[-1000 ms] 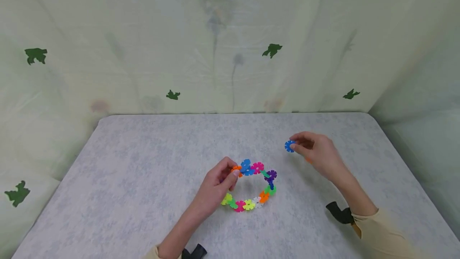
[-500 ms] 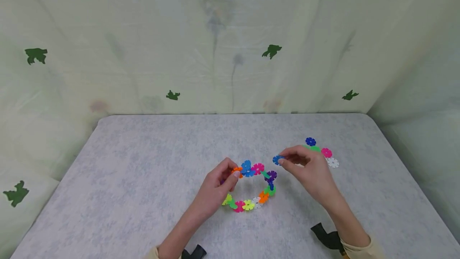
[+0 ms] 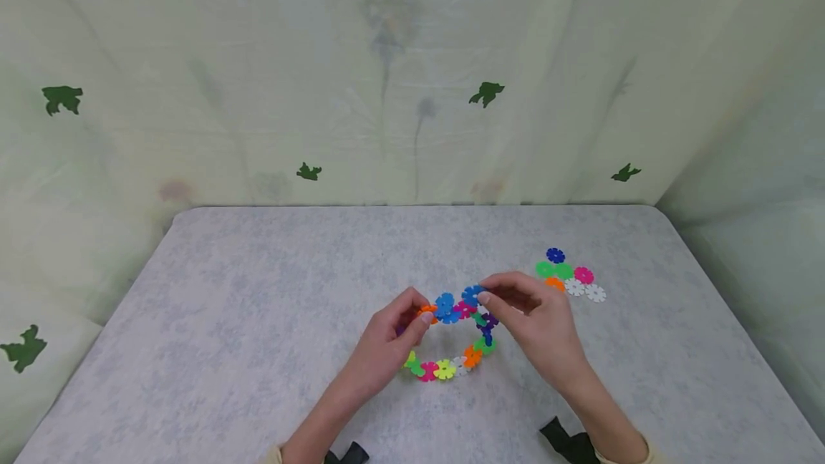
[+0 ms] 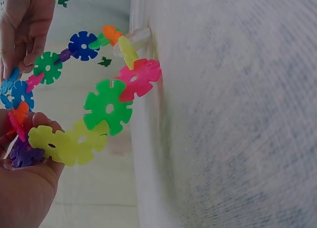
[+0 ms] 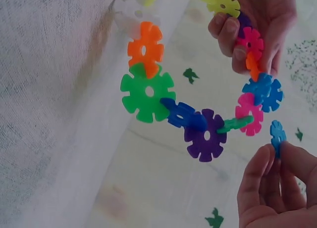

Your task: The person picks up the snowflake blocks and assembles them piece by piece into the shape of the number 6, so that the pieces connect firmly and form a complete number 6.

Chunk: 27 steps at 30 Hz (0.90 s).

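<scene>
A ring of interlocking notched plastic discs (image 3: 445, 369) in many colours hangs above the table. My left hand (image 3: 389, 331) grips this ring at its left, near an orange disc (image 3: 428, 314) and a purple disc (image 4: 26, 154). Two blue discs (image 3: 446, 306) joined together sit just right of those fingertips. Thumb and fingers of my right hand (image 3: 540, 328) pinch a single blue disc (image 5: 277, 133). In the right wrist view a small gap shows between that disc and the ring's blue pair (image 5: 267, 93).
Several loose discs in blue, green, pink, orange and white (image 3: 573, 287) lie on the grey table (image 3: 258, 292) beyond my right hand. A pale curtain (image 3: 258, 92) with green leaf shapes hangs behind the table's far edge.
My right hand has moved left and toward me, bringing the blue disc beside the ring. The loose discs it covered are now visible. My left hand stays nearly still on the ring.
</scene>
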Tool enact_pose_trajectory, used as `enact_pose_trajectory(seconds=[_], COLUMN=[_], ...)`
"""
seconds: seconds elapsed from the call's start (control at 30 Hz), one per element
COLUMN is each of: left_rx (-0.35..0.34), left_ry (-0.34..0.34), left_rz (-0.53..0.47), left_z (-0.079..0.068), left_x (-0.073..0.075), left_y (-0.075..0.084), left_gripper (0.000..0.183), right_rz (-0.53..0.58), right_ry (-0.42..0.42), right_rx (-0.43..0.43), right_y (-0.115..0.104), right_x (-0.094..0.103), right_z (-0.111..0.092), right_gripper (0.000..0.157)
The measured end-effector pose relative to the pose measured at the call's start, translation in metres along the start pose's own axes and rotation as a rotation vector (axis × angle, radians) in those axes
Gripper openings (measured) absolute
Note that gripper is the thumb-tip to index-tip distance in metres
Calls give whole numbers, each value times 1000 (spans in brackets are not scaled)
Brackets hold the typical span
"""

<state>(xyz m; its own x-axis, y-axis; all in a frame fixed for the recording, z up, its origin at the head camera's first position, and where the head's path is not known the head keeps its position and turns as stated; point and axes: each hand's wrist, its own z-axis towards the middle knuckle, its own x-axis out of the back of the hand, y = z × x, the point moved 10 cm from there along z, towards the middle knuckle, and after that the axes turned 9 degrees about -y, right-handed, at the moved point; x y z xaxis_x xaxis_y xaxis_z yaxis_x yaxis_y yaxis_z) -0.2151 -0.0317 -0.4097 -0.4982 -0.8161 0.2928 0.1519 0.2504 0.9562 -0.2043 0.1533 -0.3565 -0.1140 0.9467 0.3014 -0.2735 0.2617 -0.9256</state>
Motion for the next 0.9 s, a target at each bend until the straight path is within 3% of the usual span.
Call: enact_pose_trajectory(seconds=[0.33,0.57,0.8,0.9], left_rx=[-28,-68,-108,-115], left_ry=[-33,-21,2,9], left_rz=[-3,-13,6,12], left_z=[0,0,-8,-8], left_x=[-5,-4,-2,-1], left_y=[1,3,39,41], left_gripper=[5,3,4,4], right_rz=[-20,-116,-203,-230], right_ry=[15,-13,-16,-16], right_rx=[28,174,270,309], right_y=[-4,-21,-34,-39], right_x=[-11,-17,-20,-21], right_z=[-2,-3,-5,-7], right_gripper=[15,19,24,27])
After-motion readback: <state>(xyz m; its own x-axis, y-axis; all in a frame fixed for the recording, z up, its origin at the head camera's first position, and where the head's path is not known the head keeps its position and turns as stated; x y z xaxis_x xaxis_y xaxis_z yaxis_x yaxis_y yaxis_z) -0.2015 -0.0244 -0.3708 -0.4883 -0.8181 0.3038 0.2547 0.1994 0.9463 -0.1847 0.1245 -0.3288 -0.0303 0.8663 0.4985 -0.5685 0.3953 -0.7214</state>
